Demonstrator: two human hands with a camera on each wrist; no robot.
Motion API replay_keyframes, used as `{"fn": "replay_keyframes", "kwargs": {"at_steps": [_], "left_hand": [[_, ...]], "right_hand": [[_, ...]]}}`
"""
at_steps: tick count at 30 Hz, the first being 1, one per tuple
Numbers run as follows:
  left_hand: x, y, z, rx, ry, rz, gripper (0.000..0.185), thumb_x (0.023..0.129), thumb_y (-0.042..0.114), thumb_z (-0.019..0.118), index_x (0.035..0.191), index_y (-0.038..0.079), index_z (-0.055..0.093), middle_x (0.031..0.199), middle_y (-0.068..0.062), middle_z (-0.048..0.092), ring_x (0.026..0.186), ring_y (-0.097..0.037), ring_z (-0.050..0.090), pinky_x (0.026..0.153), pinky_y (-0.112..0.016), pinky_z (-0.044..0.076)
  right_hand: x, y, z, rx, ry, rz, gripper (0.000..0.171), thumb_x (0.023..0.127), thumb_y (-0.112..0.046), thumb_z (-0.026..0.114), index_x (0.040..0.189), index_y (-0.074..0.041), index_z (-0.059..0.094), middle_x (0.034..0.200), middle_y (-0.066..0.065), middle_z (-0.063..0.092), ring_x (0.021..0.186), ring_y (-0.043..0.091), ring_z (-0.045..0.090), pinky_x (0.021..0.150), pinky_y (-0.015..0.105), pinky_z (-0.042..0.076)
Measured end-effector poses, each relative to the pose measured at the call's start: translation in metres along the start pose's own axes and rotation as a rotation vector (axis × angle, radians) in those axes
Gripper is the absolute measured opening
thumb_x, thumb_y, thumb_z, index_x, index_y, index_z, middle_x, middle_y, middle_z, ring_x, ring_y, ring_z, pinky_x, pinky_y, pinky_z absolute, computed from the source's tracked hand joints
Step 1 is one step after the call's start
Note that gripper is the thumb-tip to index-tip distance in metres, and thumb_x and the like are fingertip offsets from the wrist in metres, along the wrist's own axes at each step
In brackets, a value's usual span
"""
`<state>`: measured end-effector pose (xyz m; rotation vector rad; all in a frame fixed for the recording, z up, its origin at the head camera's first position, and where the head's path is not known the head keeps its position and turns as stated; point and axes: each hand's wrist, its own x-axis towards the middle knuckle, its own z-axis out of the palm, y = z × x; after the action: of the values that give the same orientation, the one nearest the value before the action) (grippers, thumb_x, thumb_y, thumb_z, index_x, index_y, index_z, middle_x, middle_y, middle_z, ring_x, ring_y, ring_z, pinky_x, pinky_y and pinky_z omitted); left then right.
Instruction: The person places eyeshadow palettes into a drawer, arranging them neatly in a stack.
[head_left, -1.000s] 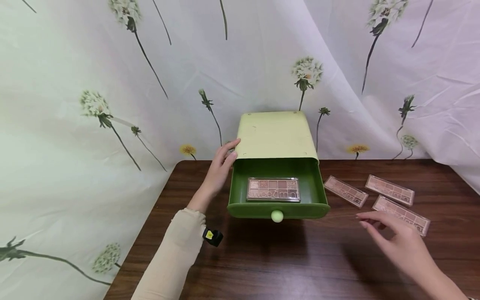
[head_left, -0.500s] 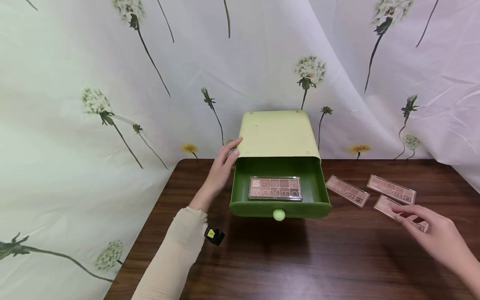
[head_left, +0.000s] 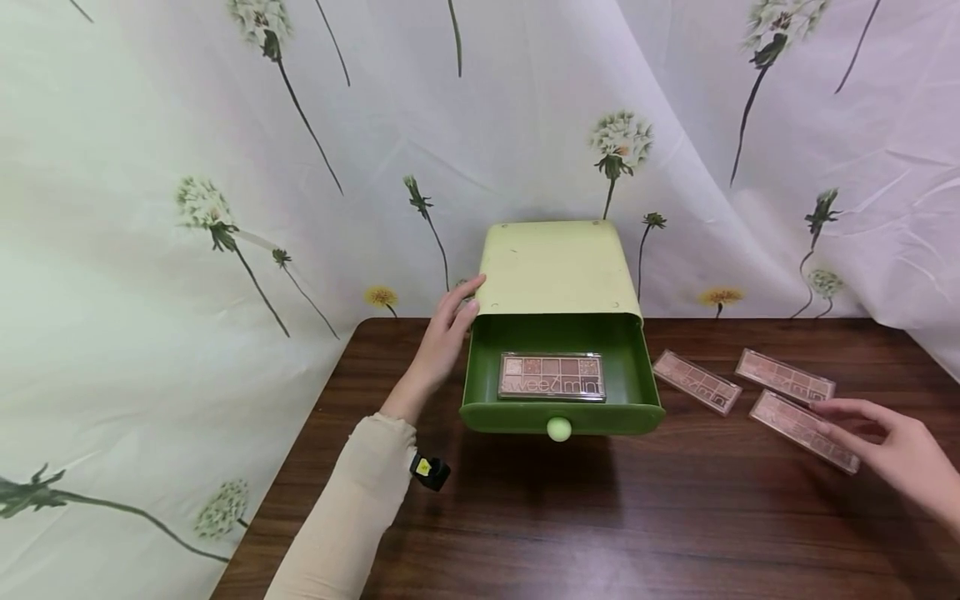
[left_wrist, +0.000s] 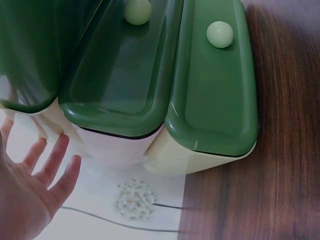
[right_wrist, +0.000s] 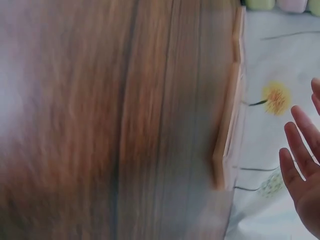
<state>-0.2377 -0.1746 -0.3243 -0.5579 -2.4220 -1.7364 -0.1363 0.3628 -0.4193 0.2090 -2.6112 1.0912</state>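
Note:
A green drawer [head_left: 558, 417] with a pale round knob [head_left: 558, 428] stands pulled out of a light green box [head_left: 555, 267]. One pink eyeshadow palette [head_left: 551, 377] lies flat inside it. My left hand [head_left: 450, 325] rests with straight fingers against the box's left front corner; in the left wrist view the left hand [left_wrist: 35, 190] is spread beside the drawer front [left_wrist: 215, 90]. My right hand [head_left: 885, 437] reaches with relaxed fingers over the right end of the nearest palette [head_left: 795, 417] on the table. The right wrist view is blurred and shows its fingers [right_wrist: 300, 165] near a palette's edge [right_wrist: 227, 145].
Two more palettes [head_left: 696, 382] [head_left: 783, 375] lie on the dark wooden table [head_left: 600, 517], right of the drawer. A flower-printed cloth [head_left: 225, 167] hangs behind and drapes past the table's left edge. A small black and yellow tag [head_left: 427, 471] sits at my left wrist.
My right hand has moved from in front of the drawer out to the right, onto the nearest palette. The left hand, the box and the drawer have stayed put.

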Motion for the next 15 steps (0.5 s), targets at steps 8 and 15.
{"fn": "replay_keyframes", "kwargs": {"at_steps": [8,15], "left_hand": [[0.002,-0.011,0.0,0.0,0.024,0.023,0.046,0.107,0.031,0.042,0.152,0.024,0.042,0.154,-0.009,0.029,0.128,-0.034,0.045,0.096,-0.054,0.042],[0.002,-0.01,0.001,-0.005,0.022,0.024,0.046,0.107,0.03,0.041,0.152,0.021,0.042,0.152,-0.013,0.029,0.122,-0.034,0.051,0.092,-0.05,0.046]], "right_hand": [[0.014,0.028,0.002,-0.133,-0.082,0.052,0.039,0.085,-0.026,0.08,0.115,-0.003,0.069,0.104,-0.04,0.048,0.087,-0.025,0.041,0.064,0.01,0.039],[0.022,0.042,0.007,-0.178,-0.223,0.066,0.052,0.085,-0.029,0.08,0.123,0.002,0.064,0.124,0.03,0.059,0.091,-0.026,0.032,0.069,0.007,0.031]]}}
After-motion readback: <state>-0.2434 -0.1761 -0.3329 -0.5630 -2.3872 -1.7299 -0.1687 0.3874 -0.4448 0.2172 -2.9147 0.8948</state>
